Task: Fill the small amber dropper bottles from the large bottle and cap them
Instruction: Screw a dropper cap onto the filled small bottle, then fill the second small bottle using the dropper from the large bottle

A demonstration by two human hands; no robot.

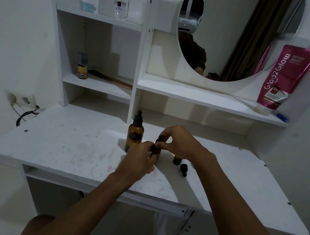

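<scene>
The large amber bottle [135, 134] stands upright on the white desk [66, 143] with its black dropper top on. Just to its right, the person's left hand [139, 161] curls its fingers around a small amber bottle [154, 150], holding it upright close beside the large bottle. The right hand [179, 142] pinches that small bottle's black dropper cap [160, 138] between thumb and fingertips, at the neck; whether the cap is fully seated cannot be told. Further right of the large bottle, a second small amber bottle [177, 160] stands on the desk, its top hidden under the right hand. A loose black dropper cap [184, 169] lies on its side just beyond it. Above and well to the right of the large bottle, a pink tube [285, 78] leans on a shelf beside a round mirror [246, 40]. A clear perfume bottle [121, 3] sits on the top shelf above the large bottle.
</scene>
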